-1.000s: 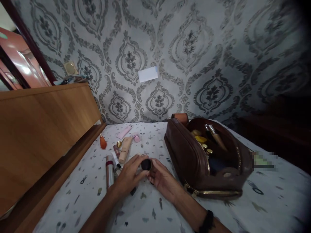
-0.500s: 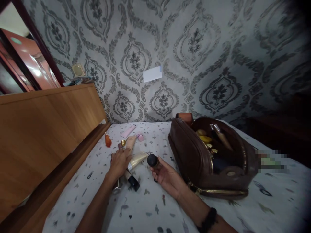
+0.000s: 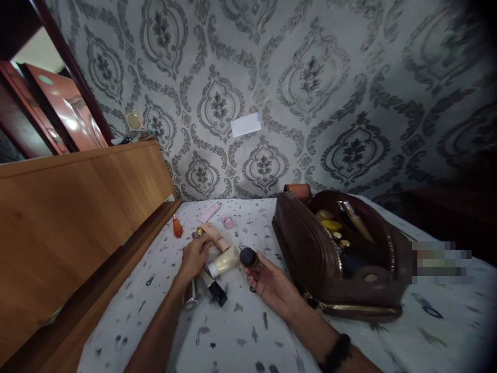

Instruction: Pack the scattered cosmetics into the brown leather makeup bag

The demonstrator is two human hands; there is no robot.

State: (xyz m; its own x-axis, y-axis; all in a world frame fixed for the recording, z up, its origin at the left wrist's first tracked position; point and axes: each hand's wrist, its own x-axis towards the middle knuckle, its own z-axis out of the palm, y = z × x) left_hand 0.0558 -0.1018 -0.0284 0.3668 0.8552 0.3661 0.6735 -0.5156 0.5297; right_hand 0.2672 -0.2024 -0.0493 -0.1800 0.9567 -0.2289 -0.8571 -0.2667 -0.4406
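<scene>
Head view, listed by size. Wall (image 3: 267, 93): grey on pale, medallion and leaf pattern, filling the background. Printed sheet (image 3: 240, 342): white, small scattered motifs, spread below my arms. Wooden board (image 3: 77, 207): plain grain, along the left edge of the sheet. Brown bag (image 3: 306, 243): on the sheet to my right, top unzipped and gaping, brass-coloured zip; inside, a yellow item (image 3: 331, 225) and slender tubes (image 3: 359, 223).

Right hand (image 3: 274, 285): mine, palm partly turned up, fingers closed round a dark-capped container (image 3: 248, 256), held with its cap facing me, left of the bag and apart from it. Left hand (image 3: 193, 257): mine, palm down, fingers curled over the cosmetics group; whether it grips one I cannot tell.

White card (image 3: 246, 124): on the wall, slightly tilted. Cream tube (image 3: 227, 259): lying between my hands, pale cap towards the left one. Beige tube (image 3: 218, 238): lying just beyond it. Black-capped bottle (image 3: 217, 293): lying nearer me, partly under my left hand. Silver-ended tube (image 3: 191, 300): beside that bottle, its far end hidden. Pink tube (image 3: 209, 213): lying farther back. Orange bottle (image 3: 177, 227): near the board. Pink round item (image 3: 228, 221): near the pink tube. Gold piece (image 3: 200, 231): smallest, beyond my left fingers.
</scene>
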